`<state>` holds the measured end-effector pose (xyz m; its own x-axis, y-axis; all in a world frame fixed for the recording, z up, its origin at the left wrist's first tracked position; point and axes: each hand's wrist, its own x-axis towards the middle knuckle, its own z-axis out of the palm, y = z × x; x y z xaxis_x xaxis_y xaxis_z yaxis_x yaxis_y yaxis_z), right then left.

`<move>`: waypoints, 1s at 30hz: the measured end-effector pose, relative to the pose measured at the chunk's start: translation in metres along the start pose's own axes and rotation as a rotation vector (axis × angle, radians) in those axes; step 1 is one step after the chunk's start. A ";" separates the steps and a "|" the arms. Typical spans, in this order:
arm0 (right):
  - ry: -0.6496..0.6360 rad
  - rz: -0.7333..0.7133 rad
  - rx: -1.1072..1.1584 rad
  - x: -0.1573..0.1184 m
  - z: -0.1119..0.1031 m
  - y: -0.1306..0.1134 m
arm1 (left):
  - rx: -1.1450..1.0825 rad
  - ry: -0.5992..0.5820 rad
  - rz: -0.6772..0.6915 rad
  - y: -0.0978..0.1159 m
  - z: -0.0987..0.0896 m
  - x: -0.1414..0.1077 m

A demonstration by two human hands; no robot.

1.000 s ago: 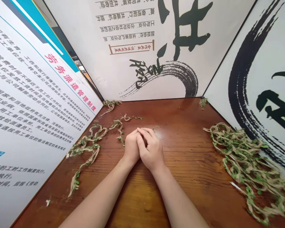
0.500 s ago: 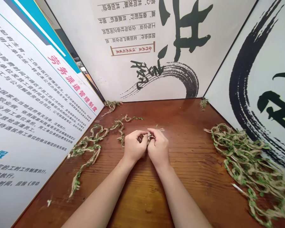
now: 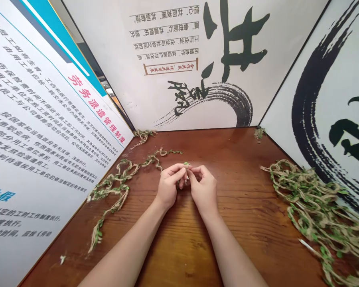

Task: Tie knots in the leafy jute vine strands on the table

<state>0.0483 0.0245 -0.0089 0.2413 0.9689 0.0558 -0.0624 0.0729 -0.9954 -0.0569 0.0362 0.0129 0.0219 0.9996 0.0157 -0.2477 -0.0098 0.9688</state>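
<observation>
At the middle of the worktop (image 3: 236,227), the left hand (image 3: 168,187) and right hand (image 3: 203,191) clench a bit of leafy twine (image 3: 184,172) between their fingertips; a slackened grip could drop it.

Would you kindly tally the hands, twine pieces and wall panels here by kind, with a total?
Hands, left hand, right hand: 2
Twine piece between them: 1
Large twine heap: 1
Long twine strand: 1
Small twine tufts: 2
Printed wall panels: 3
Total: 10
</observation>
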 end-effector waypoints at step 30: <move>0.075 0.088 0.339 0.012 -0.007 -0.006 | -0.250 -0.035 -0.300 0.008 -0.009 0.005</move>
<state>0.0580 0.0342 -0.0030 0.2907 0.9556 -0.0473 -0.4004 0.0766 -0.9131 -0.0670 0.0416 0.0184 0.1617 0.9556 -0.2464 -0.4538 0.2937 0.8413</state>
